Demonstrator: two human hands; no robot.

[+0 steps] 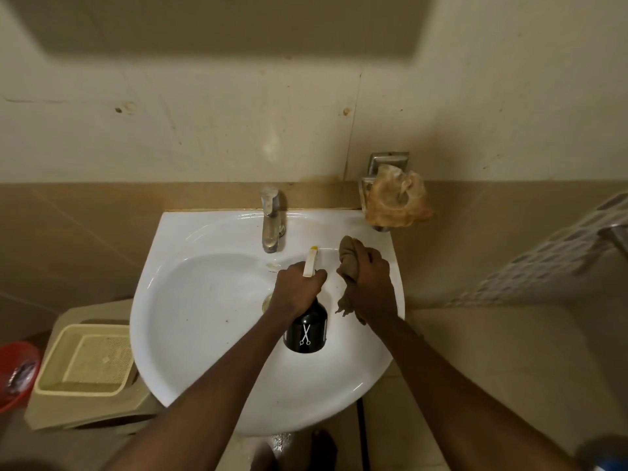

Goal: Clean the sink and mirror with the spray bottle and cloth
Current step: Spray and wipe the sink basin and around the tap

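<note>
Though the sink is hard and slick, the bottle over its bowl looks rigid; left hand grasps its neck. Right hand clenches the soft, limp cloth, bunched, right of the bottle.

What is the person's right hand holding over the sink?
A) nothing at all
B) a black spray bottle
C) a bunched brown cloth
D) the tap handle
C: the right hand has its fingers curled round a bunched brown cloth above the white sink, while the left hand grips the black spray bottle.
</note>
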